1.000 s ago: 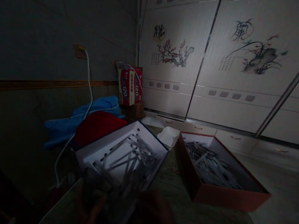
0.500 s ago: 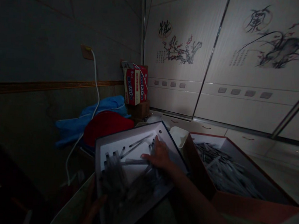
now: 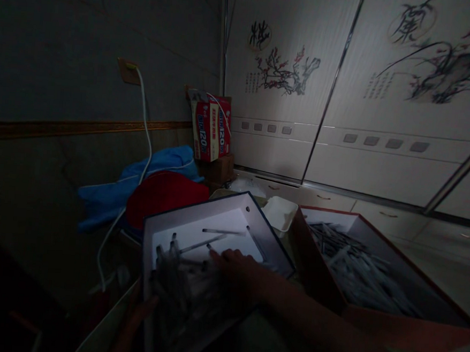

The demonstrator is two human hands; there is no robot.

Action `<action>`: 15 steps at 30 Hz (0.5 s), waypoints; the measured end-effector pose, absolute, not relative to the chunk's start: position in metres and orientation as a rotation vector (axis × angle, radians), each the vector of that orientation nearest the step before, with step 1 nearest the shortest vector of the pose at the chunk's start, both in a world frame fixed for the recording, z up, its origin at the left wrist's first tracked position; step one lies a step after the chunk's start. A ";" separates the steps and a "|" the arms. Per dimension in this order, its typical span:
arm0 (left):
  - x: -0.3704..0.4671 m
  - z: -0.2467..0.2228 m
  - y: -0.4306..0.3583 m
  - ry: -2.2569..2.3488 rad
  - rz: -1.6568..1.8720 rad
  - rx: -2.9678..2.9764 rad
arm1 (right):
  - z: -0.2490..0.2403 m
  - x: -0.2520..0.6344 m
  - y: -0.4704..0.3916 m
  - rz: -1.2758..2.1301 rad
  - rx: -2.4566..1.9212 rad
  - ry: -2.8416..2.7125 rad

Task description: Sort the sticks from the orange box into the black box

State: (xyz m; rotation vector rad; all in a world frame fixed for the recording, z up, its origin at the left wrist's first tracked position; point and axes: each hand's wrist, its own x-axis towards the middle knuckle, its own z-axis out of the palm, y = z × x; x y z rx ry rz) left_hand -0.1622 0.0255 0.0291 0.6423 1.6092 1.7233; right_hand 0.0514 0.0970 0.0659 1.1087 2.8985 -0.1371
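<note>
Bracing the shallow, dark-blue-edged, white-lined rectangular box [image 3: 197,218] at its near left wall, your left hand [image 3: 130,319] had thumb and fingers clamped on that wall, apparently to steady it. Your right hand [image 3: 244,276] lay inside, over slender, translucent, dark-ended plastic sticks [image 3: 223,231]; whether its fingers gripped any was not visible. On the right stood a deeper, red-brown rectangular box [image 3: 405,326], its walls containing a pile of similar sticks, presumably placed alongside for easy reach.
</note>
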 end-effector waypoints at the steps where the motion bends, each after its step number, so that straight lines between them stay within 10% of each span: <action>1: -0.162 0.030 0.024 1.612 1.719 0.634 | 0.064 0.047 0.096 -0.090 1.120 2.899; 15: -0.140 0.055 -0.006 1.550 1.648 0.543 | 0.070 0.024 0.122 0.090 1.004 2.950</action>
